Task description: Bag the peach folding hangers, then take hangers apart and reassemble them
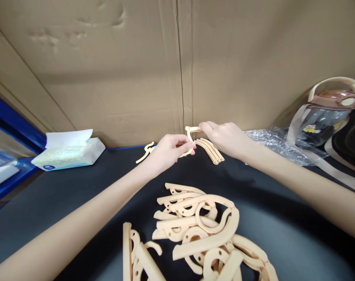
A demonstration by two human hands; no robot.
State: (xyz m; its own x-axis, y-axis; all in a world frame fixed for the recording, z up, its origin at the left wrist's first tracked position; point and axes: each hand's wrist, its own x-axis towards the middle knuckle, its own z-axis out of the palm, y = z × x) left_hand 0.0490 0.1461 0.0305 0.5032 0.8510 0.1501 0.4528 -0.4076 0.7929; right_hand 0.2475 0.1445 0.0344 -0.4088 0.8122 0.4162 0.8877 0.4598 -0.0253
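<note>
Both of my hands meet at the far middle of a dark table. My left hand pinches a cream plastic hanger piece whose end sticks out to the left. My right hand is closed on the hook end of a small stack of cream hanger arms that fans out to the lower right. The two held parts touch between the hands. A heap of loose cream hanger parts lies in front of me on the table.
A tall cardboard wall closes the back. A tissue pack sits at the left by a blue shelf frame. On the right stand a dark water bottle with a strap and crumpled clear plastic.
</note>
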